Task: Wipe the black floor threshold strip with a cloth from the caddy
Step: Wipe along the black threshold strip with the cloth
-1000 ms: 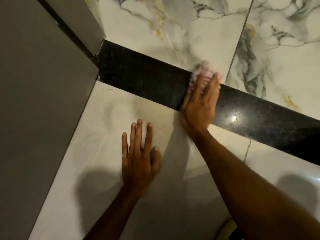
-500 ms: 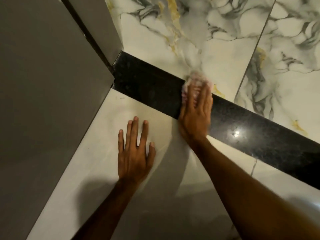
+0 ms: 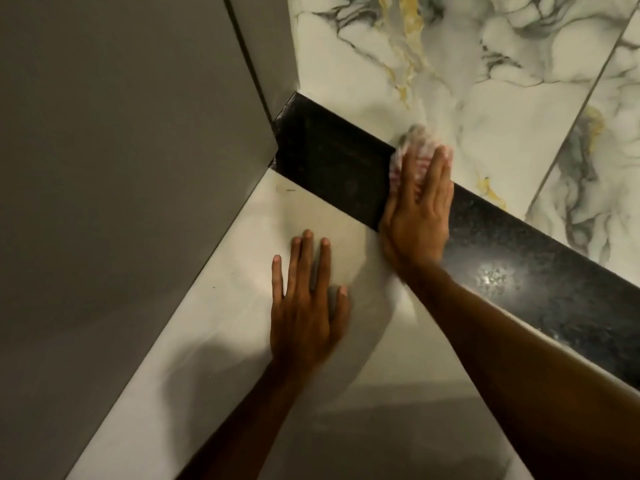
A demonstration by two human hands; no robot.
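The black threshold strip point(image 3: 332, 161) runs diagonally from the grey wall corner at upper left to the right edge, glossy with a light glare on it. My right hand point(image 3: 417, 216) lies flat across the strip, pressing a pink-and-white cloth point(image 3: 412, 147) whose blurred edge shows past the fingertips. My left hand point(image 3: 308, 306) rests flat on the pale floor tile below the strip, fingers spread, holding nothing. The caddy is out of view.
A grey wall or door panel point(image 3: 121, 168) fills the left side and meets the strip's left end. Marble-patterned tiles point(image 3: 485, 81) with grey and gold veins lie beyond the strip. A plain pale tile point(image 3: 242, 341) lies on the near side.
My right hand slid the cloth leftward along the strip toward the wall corner. The view shifted so the corner now sits nearer the centre. My left hand stayed planted on the tile.
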